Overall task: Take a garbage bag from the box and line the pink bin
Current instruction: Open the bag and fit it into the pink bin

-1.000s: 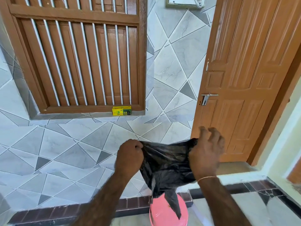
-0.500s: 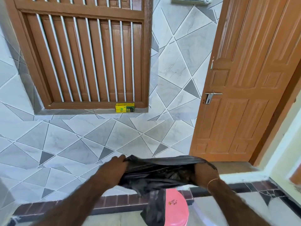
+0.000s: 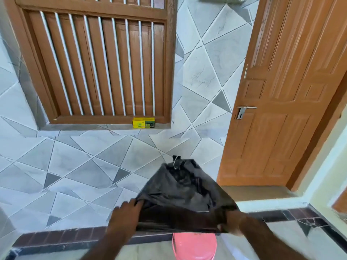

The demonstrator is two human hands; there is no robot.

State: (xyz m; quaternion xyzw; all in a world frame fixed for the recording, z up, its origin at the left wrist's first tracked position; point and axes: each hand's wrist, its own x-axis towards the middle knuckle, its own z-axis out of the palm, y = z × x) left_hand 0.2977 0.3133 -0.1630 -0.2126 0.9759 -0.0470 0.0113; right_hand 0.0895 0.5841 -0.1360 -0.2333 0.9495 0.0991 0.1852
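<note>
Blur softened both hands and the near edge of the black garbage bag [image 3: 180, 192], so the exact lie of the fingers was hard to make out. The left hand [image 3: 127, 212] gripped the bag's left edge, fingers curled over the thin plastic. The right hand [image 3: 231, 223] clutched the right edge, and most of that hand was hidden behind the plastic. The hands were held well apart, stretching the bag's mouth wide between them. The bag was crinkled, glossy film that billowed upward and away from the person, tapering to a puckered sealed end at the top.

Just below the bag, the pink bin [image 3: 195, 245] stood on the floor, a round smooth plastic tub. Its upper rim was covered by the bag and its lower part was cut off by the frame's bottom edge.

A small yellow and green box [image 3: 143, 122] sat on the stone sill of a wooden window [image 3: 97, 59] with slim pale vertical bars; the box's print was too small to read. The wall [image 3: 75, 166] was tiled in grey, marble-veined triangles. A panelled wooden door [image 3: 281, 109] with a metal lever handle stood to the right.
</note>
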